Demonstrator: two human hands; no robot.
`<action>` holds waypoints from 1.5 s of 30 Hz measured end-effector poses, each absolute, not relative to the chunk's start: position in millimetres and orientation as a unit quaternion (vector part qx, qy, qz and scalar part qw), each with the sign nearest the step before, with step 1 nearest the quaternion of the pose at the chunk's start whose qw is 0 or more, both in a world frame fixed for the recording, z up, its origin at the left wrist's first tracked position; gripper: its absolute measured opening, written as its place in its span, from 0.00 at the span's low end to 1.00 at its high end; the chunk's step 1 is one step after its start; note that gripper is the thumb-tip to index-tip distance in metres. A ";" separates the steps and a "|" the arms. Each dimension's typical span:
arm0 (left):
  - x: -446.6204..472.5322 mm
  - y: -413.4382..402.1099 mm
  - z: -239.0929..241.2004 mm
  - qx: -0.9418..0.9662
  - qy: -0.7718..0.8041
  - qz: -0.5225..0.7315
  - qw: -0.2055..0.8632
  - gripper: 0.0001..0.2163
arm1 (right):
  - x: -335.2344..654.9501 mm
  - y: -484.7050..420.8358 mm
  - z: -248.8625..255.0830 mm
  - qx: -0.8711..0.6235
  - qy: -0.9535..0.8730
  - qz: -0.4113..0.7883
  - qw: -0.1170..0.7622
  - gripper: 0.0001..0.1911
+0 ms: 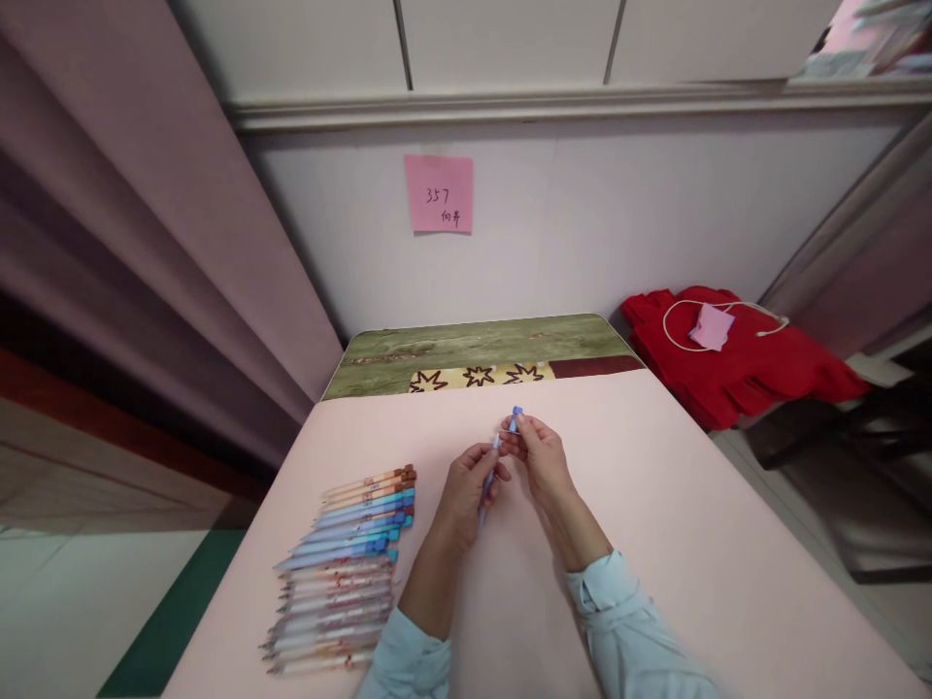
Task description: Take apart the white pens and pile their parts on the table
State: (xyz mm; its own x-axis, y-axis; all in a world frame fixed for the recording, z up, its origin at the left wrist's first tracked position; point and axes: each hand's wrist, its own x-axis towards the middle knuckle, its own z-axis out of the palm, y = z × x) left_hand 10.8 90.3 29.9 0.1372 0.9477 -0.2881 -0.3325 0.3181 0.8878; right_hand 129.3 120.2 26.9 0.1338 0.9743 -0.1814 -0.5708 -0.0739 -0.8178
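Over the middle of the table, my left hand point(466, 488) is closed around the barrel of a light blue pen point(485, 490), whose pale upper end points up and away from me. Just to its right, my right hand point(540, 454) pinches a small blue pen cap point(515, 417) between thumb and fingers. The cap sits a little above the pen's end, and the two look apart. To the left of my hands lies a row of pens point(349, 539), some with brown ends, some blue, and several pale ones with printed barrels.
A pale pink cover lies over the table point(641, 563), with a green patterned strip point(481, 340) at the far edge. Beyond stands a white wall bearing a pink note point(439, 194). Red cloth point(749, 359) with a white cable lies at right; a curtain point(189, 194) hangs at left.
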 end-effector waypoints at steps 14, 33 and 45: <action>6.6 96.0 25.6 0.297 0.500 0.570 0.580 0.21 | 130.1 116.7 9.8 -0.390 -0.348 0.729 0.442 0.21; -3.3 102.6 -2.0 0.341 0.623 0.505 0.490 0.16 | 145.6 116.9 10.0 -0.657 -0.576 0.315 0.371 0.08; -2.2 98.6 6.1 0.371 0.633 0.472 0.489 0.19 | 144.8 113.8 -4.2 -0.630 -0.589 0.325 0.388 0.15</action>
